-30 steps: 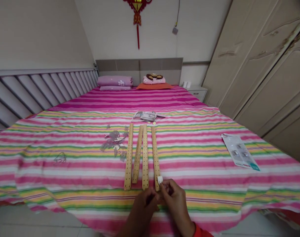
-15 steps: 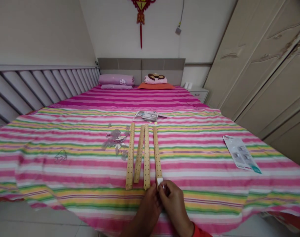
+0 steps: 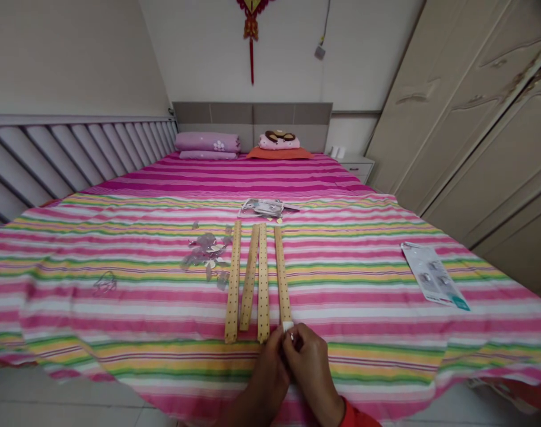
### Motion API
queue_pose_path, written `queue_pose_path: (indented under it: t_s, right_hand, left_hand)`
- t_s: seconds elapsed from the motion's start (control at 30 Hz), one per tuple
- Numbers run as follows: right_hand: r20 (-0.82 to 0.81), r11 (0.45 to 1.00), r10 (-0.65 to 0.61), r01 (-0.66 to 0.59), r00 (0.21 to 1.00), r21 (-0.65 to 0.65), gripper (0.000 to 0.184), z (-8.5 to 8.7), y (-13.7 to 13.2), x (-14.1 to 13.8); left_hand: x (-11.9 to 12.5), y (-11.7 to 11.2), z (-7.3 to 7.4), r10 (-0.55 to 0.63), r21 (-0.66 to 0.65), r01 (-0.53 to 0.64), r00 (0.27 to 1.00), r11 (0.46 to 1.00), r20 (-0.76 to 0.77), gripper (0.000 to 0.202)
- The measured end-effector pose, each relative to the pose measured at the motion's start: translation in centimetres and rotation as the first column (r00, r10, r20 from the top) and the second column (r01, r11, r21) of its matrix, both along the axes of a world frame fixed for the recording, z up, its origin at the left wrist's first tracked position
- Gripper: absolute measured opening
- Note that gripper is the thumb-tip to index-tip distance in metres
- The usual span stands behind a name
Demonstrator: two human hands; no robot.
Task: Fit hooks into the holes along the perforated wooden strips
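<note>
A pale wooden strip with rows of holes (image 3: 282,273) lies lengthwise in front of me, its near end between my hands. On that end sits a small white adhesive hook (image 3: 287,325) with a bit of shiny metal. My left hand (image 3: 268,370) is closed at the strip's near end from the left, its thumb against the edge. The fingers of my right hand (image 3: 309,363) pinch the hook at its metal part. Three more perforated strips, left (image 3: 233,284), middle (image 3: 249,284) and right (image 3: 263,284), lie just left of it.
Torn clear plastic and white scraps (image 3: 208,252) lie left of the strips. Beyond them is opened packaging (image 3: 264,207). A hook blister pack (image 3: 433,276) rests at right, a thin clear loop (image 3: 105,283) at left. The striped bedspread (image 3: 363,320) ends at the bed's near edge.
The view has shifted slightly. My left thumb has come up a little beside the white hook, and my right fingers have closed in nearer over it. The strips lie as before.
</note>
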State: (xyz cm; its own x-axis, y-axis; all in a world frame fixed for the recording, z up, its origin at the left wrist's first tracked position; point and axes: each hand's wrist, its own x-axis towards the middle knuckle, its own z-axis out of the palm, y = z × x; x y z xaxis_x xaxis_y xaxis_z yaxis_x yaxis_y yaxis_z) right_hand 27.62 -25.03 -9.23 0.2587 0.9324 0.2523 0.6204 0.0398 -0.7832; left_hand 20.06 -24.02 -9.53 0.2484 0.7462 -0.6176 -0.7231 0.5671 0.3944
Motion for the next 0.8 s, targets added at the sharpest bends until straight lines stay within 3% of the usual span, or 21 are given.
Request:
queue_pose_path:
  t_s: [0.33,0.43,0.6,0.7,0.8]
  right_hand:
    - [-0.013,0.998,0.062,-0.062,0.998,-0.03,0.02,0.4,-0.1,0.3]
    - [-0.082,0.992,0.108,-0.113,0.991,-0.057,0.015,1.1,-0.7,0.8]
    - [-0.272,0.99,0.093,-0.119,0.958,-0.078,0.029,1.8,-1.0,2.4]
    - [-0.436,0.991,0.025,-0.08,0.9,-0.109,0.034,0.8,0.2,3.3]
    - [-0.645,0.971,-0.031,-0.131,0.764,-0.202,0.04,-0.5,1.8,3.6]
  left_hand:
    - [0.5,0.9,0.7,-0.026,-0.092,0.023,0.999,0.995,-0.035,0.023]
    - [0.5,0.9,0.6,-0.037,-0.053,0.037,0.999,0.998,-0.012,0.026]
    - [0.4,0.7,0.5,-0.149,-0.093,0.136,0.979,0.986,-0.14,0.033]
    - [0.4,0.7,0.5,-0.205,-0.174,0.161,0.94,0.971,-0.273,0.038]
    - [0.5,0.9,0.6,-0.228,-0.205,0.165,0.912,0.965,-0.341,0.039]
